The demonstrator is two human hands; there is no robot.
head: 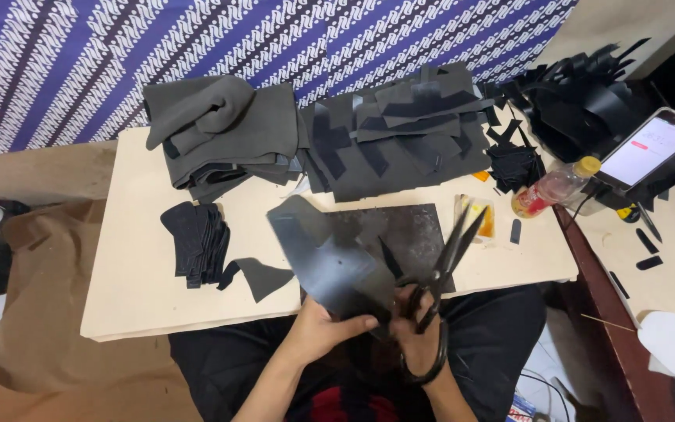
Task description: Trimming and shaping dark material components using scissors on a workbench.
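Note:
My left hand (323, 328) grips the near edge of a shiny black sheet of material (330, 262), held tilted over the front edge of the low pale board (134, 273). My right hand (414, 336) has its fingers through the handles of large black scissors (445, 266). The blades are apart and point away from me, to the right of the sheet. A dark cutting mat (408, 230) lies on the board under the sheet and scissors.
A stack of cut black pieces (197, 242) and one loose piece (259, 277) lie at left. Folded grey fabric (224, 133) and dark offcuts (408, 137) fill the back. A bottle (552, 187), a phone (648, 148) and black scraps (580, 94) sit at right.

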